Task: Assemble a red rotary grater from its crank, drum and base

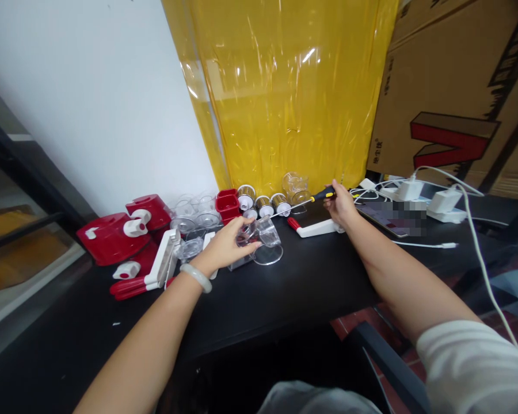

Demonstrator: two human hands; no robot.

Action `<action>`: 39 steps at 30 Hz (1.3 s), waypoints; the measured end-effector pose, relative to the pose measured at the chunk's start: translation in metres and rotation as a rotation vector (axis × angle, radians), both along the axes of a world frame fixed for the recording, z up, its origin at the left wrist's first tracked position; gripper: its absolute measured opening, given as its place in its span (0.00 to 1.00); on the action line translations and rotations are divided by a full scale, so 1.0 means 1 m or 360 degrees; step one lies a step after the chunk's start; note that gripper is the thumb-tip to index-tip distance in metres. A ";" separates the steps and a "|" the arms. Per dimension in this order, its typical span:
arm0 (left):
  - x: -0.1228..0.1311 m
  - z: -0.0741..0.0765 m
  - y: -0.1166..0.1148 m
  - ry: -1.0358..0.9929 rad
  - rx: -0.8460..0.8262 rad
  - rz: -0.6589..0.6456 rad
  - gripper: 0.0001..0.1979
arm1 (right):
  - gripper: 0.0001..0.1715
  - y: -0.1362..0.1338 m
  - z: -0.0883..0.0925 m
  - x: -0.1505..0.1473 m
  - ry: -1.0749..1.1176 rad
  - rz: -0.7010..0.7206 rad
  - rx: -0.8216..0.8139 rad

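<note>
My left hand (224,246), with a pale bracelet at the wrist, is closed around a clear plastic part (268,232) above the black table. A screwdriver (323,194) with a black and yellow handle is gripped in my right hand (342,206). Its shaft points left, and the tip reaches the clear part; whether they touch I cannot tell. Below the right hand lies a white crank handle (317,229) with a red grip. A clear round rim (268,255) shows under the clear part. Several grater drums (263,206) stand behind, beside a red plastic piece (227,204).
Red housings (107,237) with white knobs sit at the left, near white-and-red handles (157,267) and clear cups (207,218). To the right are a tablet-like device (377,217), white chargers (444,201) and cables. A yellow plastic curtain (293,103) and a cardboard box (453,86) stand behind.
</note>
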State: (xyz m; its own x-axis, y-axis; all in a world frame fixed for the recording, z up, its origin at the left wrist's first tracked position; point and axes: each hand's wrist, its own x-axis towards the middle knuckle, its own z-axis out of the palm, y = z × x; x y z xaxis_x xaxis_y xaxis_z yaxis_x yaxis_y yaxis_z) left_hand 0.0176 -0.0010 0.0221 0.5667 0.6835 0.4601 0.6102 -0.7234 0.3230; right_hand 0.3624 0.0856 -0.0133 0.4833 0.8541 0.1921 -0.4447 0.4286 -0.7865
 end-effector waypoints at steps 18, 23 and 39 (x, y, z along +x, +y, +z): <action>0.002 -0.003 -0.001 0.0041 0.0078 0.0036 0.28 | 0.17 0.001 -0.001 0.006 0.0129 0.0087 -0.0113; 0.003 -0.001 -0.003 0.0045 0.0070 0.0030 0.28 | 0.12 0.002 0.000 0.002 0.0178 0.0028 -0.0095; 0.003 -0.002 -0.004 0.0051 0.0070 0.0037 0.28 | 0.25 0.001 -0.001 -0.001 -0.0028 -0.0084 -0.0089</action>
State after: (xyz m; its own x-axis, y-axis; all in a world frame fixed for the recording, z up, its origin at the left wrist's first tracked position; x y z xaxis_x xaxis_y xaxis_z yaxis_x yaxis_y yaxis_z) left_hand 0.0206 -0.0047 0.0203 0.5661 0.6761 0.4716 0.6364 -0.7221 0.2713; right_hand 0.3611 0.0862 -0.0143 0.5251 0.8371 0.1533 -0.4087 0.4061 -0.8173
